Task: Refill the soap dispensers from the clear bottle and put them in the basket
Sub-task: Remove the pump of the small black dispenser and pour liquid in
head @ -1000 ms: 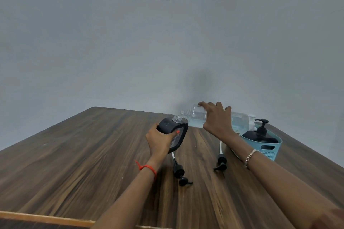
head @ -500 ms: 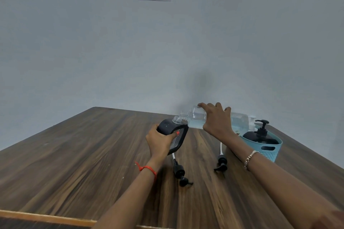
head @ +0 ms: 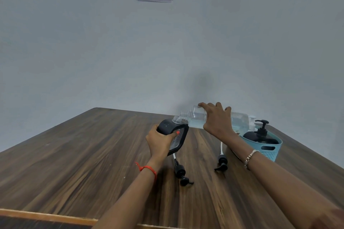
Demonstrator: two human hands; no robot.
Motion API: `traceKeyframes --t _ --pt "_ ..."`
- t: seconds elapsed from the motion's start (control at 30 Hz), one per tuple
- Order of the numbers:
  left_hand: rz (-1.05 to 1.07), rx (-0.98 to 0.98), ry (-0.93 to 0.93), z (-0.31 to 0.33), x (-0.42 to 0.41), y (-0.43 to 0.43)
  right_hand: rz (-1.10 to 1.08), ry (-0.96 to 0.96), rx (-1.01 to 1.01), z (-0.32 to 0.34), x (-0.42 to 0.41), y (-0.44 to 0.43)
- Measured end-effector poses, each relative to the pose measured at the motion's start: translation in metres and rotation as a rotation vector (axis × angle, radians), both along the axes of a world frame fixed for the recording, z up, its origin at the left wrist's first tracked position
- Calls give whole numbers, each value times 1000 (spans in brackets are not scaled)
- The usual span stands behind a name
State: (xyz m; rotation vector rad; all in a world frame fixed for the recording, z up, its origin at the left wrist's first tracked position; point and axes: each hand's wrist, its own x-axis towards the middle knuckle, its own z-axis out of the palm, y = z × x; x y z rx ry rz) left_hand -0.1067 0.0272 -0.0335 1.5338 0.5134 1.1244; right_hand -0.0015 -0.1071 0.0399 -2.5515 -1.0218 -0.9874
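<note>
Head view: pouring from bottle (head: 197, 118) gripped in right hand (head: 218, 121) into dispenser (head: 167, 126) gripped in left hand (head: 159, 143), best done slowly, mouths aligned.

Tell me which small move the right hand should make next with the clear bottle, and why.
Probably raise the base of the clear bottle slightly. The right hand holds it almost level, neck at the open mouth of the black dispenser gripped by the left hand, and liquid lies in its body; more tilt should feed the pour.
</note>
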Motion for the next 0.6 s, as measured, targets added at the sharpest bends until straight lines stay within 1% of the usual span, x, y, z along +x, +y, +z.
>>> traceKeyframes --t 0.6 --pt "0 0 5 1 -3 -3 -13 -19 -18 1 -4 -3"
